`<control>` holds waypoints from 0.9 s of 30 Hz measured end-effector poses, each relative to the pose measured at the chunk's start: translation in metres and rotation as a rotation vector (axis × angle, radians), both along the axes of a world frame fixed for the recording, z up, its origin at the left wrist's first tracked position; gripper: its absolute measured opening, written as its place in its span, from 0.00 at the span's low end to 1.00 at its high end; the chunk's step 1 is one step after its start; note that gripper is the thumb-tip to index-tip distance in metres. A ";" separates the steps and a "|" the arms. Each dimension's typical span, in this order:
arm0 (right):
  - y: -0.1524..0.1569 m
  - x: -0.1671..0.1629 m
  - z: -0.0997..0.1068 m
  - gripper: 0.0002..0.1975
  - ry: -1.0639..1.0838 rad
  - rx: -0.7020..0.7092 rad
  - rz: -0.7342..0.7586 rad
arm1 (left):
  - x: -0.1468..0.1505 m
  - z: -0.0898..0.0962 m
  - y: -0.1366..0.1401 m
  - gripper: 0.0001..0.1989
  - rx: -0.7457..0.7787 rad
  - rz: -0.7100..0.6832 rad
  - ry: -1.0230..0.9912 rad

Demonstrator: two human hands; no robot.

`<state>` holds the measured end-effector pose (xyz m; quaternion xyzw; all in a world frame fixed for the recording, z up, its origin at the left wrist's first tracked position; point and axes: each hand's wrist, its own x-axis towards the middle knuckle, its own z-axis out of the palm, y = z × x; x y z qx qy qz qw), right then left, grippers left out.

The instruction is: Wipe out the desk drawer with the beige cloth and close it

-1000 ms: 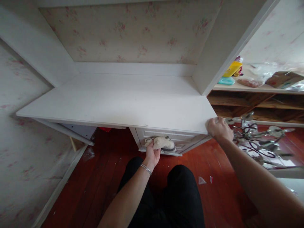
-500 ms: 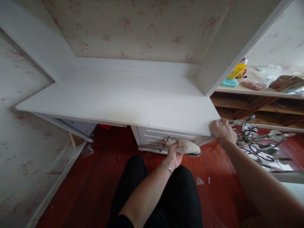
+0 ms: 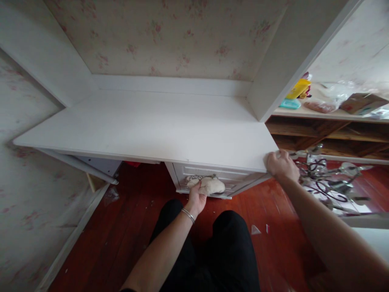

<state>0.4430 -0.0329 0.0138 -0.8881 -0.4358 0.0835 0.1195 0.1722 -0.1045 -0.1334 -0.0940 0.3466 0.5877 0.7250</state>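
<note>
My left hand (image 3: 197,198), with a silver bangle at the wrist, is closed around a bunched cream cloth (image 3: 211,185) that has a dark pattern on one part. The cloth is at the panelled front of the white cabinet (image 3: 232,175) under the desktop; whether it presses against the panel I cannot tell. At the right front corner of the white desk (image 3: 170,125), my right hand (image 3: 282,165) is wrapped over the edge, gripping it. Its fingertips are partly hidden.
A chandelier with curved dark arms (image 3: 330,182) lies right of my right hand. Behind it, a wooden shelf unit (image 3: 304,132) carries a yellow item (image 3: 299,89), bags and a cardboard box (image 3: 361,103). Small scraps (image 3: 255,230) lie on the red floor. My knees are below the desk front.
My left hand has moved left along the cabinet front with the cloth. My right hand stays on the desk corner. The view has shifted slightly.
</note>
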 end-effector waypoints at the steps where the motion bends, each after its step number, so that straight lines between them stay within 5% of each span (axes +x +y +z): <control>1: 0.000 0.000 0.000 0.30 0.001 -0.005 -0.005 | -0.011 -0.001 0.000 0.07 0.009 0.007 0.021; 6: 0.001 -0.003 0.002 0.31 -0.002 -0.021 -0.025 | -0.041 -0.007 -0.007 0.07 0.006 -0.142 0.059; 12: 0.001 -0.003 0.002 0.31 -0.013 -0.032 -0.026 | -0.030 -0.025 -0.044 0.11 -0.120 -0.479 0.065; 21: 0.001 -0.004 0.003 0.31 -0.022 -0.039 -0.032 | 0.017 -0.040 -0.092 0.15 -0.169 -0.608 -0.017; 27: 0.001 -0.006 0.004 0.31 -0.014 -0.034 -0.039 | 0.010 -0.049 -0.114 0.19 -0.116 -0.597 -0.077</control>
